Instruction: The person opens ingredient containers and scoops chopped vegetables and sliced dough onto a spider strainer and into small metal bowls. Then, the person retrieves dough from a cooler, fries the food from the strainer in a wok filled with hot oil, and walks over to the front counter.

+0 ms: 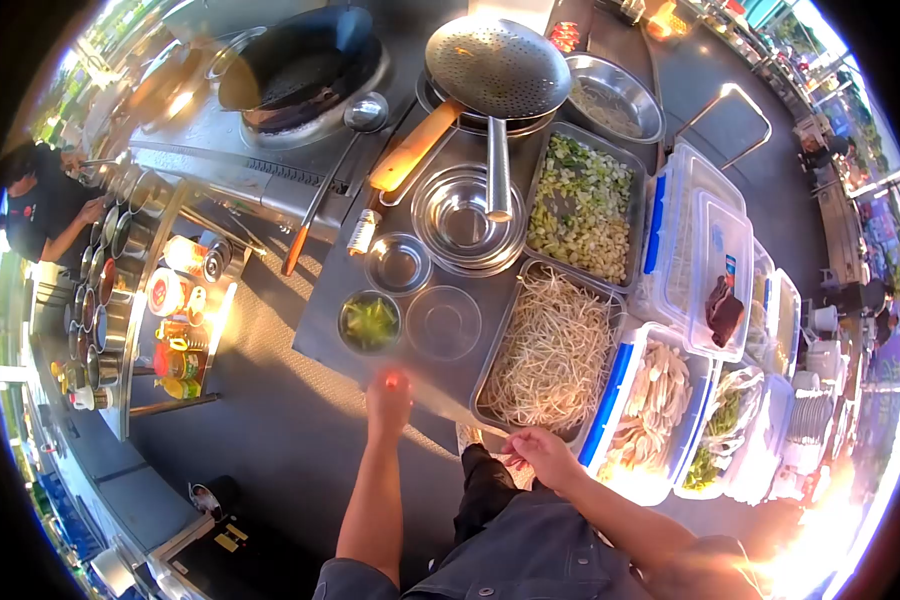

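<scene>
My left hand is below the near edge of the metal table, nearest a small bowl of green cut vegetables and a clear round lid or dish. A reddish glare covers its fingers. By the near rim of a tray of bean sprouts, my right hand hangs with loosely curled fingers and nothing visible in it; whether it touches the rim I cannot tell. Behind the bowl sit a small steel bowl and stacked steel bowls. A tray of chopped greens adjoins the sprouts.
A perforated skimmer with a wooden handle lies across a pot. The ladle rests near a dark wok. Lidded plastic boxes and an open box of pale strips line the right. Another person stands far left.
</scene>
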The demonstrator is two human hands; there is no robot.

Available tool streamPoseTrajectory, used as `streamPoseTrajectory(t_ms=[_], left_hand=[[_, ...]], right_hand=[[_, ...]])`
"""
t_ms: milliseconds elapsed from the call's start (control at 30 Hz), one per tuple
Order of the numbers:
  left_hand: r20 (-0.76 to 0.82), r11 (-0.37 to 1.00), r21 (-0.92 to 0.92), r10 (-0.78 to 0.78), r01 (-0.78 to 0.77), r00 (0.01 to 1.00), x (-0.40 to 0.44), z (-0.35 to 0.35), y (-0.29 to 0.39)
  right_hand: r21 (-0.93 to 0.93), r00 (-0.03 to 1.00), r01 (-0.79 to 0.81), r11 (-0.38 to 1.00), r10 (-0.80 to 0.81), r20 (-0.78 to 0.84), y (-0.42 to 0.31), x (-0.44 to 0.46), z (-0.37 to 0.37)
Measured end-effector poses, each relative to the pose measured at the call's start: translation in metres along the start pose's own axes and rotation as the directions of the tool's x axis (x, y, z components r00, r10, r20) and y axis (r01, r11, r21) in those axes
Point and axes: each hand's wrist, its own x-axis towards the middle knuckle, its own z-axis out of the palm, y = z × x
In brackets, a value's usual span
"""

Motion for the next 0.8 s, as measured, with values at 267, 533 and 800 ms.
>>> streamPoseTrajectory(t_ms=[267, 533, 800], left_hand=[[0.478, 0.967, -0.005, 0.227, -0.256, 0.848, -0.095, 0.098, 0.078], [0.660, 0.591, -0.048, 0.624, -0.805, 0.418, -0.190, 0.255, 0.185], [0.522, -0.045, 0.248, 0.848, -0.968, 0.095, -0.219, 0.487, 0.242]], right_hand=[[0.060, 0.879, 0.269, 0.961, -0.219, -0.424, 0.003, -0.117, -0.098], [0.135, 0.662, 0.511, 0.849, -0.288, -0.692, 0.041, -0.185, -0.202], [0.214, 0.689, 0.491, 0.844, -0.227, -0.688, 0.122, -0.265, -0.257]])
